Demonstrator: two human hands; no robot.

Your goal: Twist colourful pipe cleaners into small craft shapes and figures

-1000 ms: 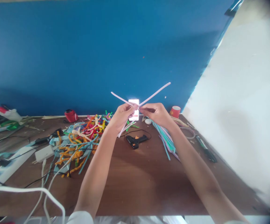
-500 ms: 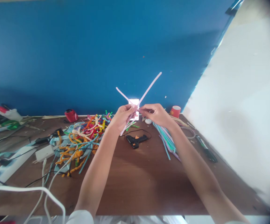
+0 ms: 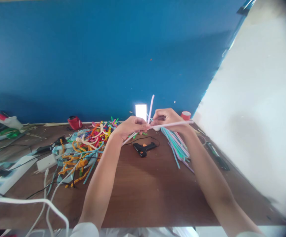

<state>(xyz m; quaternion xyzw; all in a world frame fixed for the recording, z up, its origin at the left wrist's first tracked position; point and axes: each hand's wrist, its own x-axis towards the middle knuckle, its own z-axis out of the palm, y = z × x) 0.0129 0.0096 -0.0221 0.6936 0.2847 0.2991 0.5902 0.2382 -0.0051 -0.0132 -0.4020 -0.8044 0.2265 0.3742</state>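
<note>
My left hand is closed in a pinch round pale pink pipe cleaners above the middle of the table. One end stands nearly upright from the fingertips. Another length reaches right, across the front of my right wrist, and pale tails come out below my left palm. My right hand is pinched close beside the left fingertips, at the spot where the pink stems meet; the exact grip is partly hidden. Beneath the hands lies a black glue gun.
Left of the hands is a heap of twisted coloured pipe cleaners. A bundle of teal and lilac pipe cleaners lies at the right. A lit phone screen stands by the blue wall. White cables and a power strip occupy the left.
The long pink stem has swung from pointing up and right to lying nearly level toward the right. The shorter end now stands more upright, and my hands have dropped slightly.
</note>
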